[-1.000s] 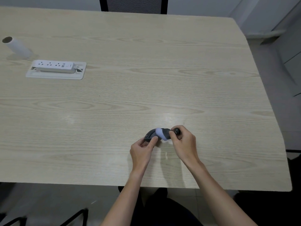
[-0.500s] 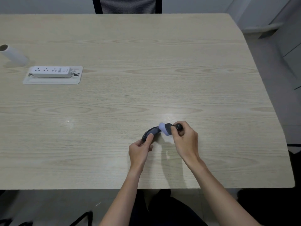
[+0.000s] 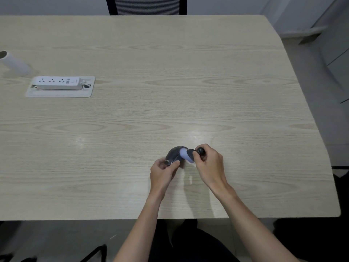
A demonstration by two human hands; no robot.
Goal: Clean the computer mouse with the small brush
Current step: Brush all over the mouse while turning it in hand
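Dark mouse gripped by left hand; right hand presses brush against it.

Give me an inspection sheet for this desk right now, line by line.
Surface: pale wood table, no spills seen.
Job's things: dark mouse tilted up off the table; brush, pale bristles against it.
Clutter: white tube far left.
Grippers: left hand grips mouse; right hand grips brush.
Cables: power strip in its recessed tray; no mouse cable seen.
Surroundings: chair beyond far edge.
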